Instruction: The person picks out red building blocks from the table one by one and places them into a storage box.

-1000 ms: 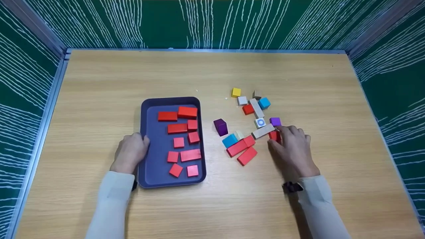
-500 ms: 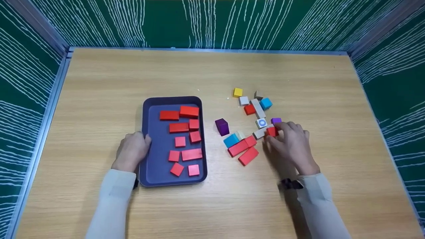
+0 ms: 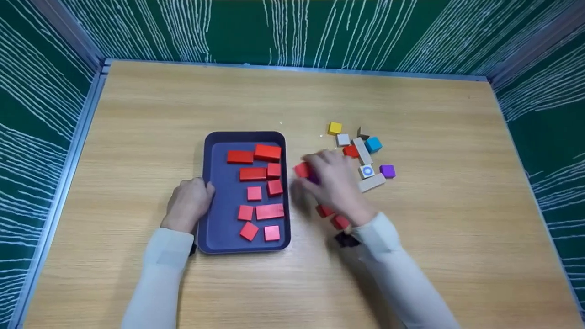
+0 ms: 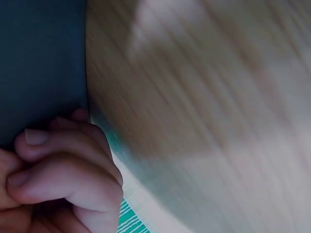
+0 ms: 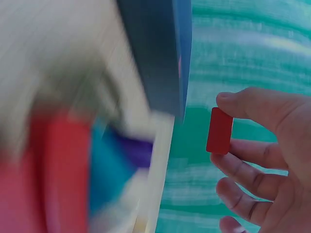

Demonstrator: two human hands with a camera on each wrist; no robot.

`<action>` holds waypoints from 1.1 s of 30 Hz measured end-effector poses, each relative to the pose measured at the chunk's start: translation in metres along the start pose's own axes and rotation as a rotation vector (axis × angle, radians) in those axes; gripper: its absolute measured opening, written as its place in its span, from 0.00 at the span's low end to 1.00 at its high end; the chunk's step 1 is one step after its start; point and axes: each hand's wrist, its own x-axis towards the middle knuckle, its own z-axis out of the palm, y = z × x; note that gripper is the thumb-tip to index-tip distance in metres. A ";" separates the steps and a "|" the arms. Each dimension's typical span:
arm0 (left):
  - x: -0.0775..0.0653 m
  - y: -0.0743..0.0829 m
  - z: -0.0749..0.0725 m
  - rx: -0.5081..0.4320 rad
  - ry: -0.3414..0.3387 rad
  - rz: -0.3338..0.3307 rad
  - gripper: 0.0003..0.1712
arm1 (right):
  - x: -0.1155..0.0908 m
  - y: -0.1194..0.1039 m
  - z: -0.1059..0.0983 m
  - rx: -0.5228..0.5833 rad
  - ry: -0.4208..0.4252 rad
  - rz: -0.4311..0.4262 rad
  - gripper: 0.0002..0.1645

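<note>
Rectangular red block (image 5: 219, 130) aloft just right of a shallow dark-blue tray (image 3: 220, 201) with red blocks (image 3: 269, 211) inside

Tray (image 4: 41, 63) cropped, left-wrist view

- Table (image 3: 228, 292): across the middle and bottom of the head view, with panels (image 3: 247, 32) behind along the top edge and at both sides.
- Tray (image 3: 221, 201): on the table, left of centre; the blocks in it (image 3: 269, 211) lie mostly toward its right side.
- Left hand (image 3: 188, 203): at the tray's left rim.
- Right hand (image 3: 336, 183): right of the tray, with a held block (image 3: 301, 170) between it and the tray's right rim.
- Loose blocks (image 3: 362, 151): on the table right of centre, behind and right of the right hand; two more (image 3: 340, 222) show below it.
</note>
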 end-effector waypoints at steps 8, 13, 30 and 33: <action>0.003 0.004 0.001 0.006 -0.009 0.001 0.25 | 0.033 -0.058 0.022 -0.063 -0.123 -0.144 0.29; 0.005 0.005 0.002 0.004 -0.006 -0.001 0.25 | 0.041 -0.075 0.031 -0.086 -0.144 -0.193 0.29; 0.005 -0.002 0.003 0.008 0.046 0.022 0.22 | 0.062 -0.095 0.068 -0.092 -0.364 -0.281 0.17; 0.005 -0.003 0.002 -0.001 0.040 0.017 0.23 | 0.064 -0.097 0.070 -0.119 -0.405 -0.270 0.18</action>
